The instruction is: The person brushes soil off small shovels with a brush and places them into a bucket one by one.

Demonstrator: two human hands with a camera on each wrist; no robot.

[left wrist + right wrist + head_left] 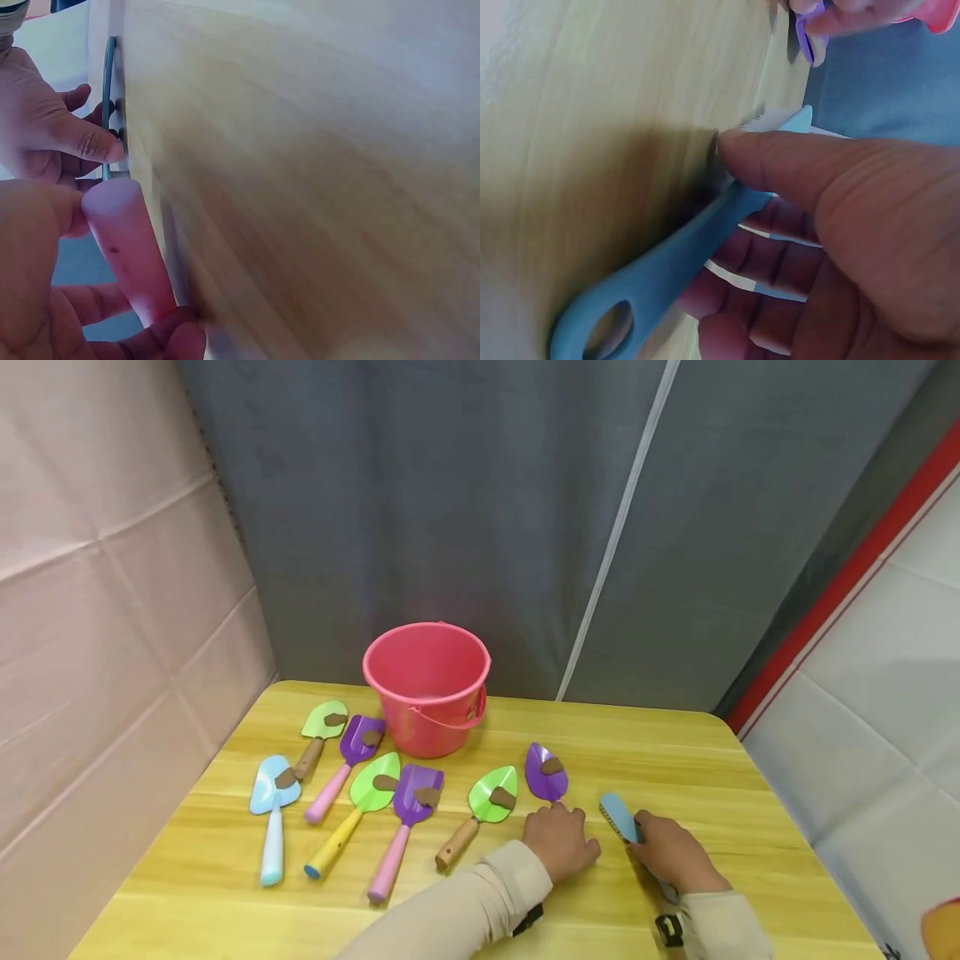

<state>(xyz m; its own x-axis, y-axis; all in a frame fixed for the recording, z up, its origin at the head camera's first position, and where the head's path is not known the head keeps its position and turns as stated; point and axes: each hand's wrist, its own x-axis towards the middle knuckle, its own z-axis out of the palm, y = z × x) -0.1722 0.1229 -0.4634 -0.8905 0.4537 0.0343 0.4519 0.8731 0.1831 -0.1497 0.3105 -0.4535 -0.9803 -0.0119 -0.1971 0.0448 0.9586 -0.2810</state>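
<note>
My left hand [558, 842] holds a small garden trowel by its pink handle [129, 244], thumb on one side and fingers on the other. Its purple leaf-shaped blade [546, 772] points away from me, with a brown piece on it. To the right, my right hand [672, 852] grips a blue brush [619, 815] around its neck, bristles at its far end. The brush's handle, with a hole at its end [656, 277], slants out below the thumb in the right wrist view. Both things are low over the wooden table [720, 777].
Several more trowels lie left: a green one [491, 797], purple ones [414, 793] with pink handles, another green one [375, 781] with a yellow handle, and a blue one [272, 789]. Brown pieces overlap their blades. A pink bucket [427, 727] stands behind them, before a grey curtain [487, 485].
</note>
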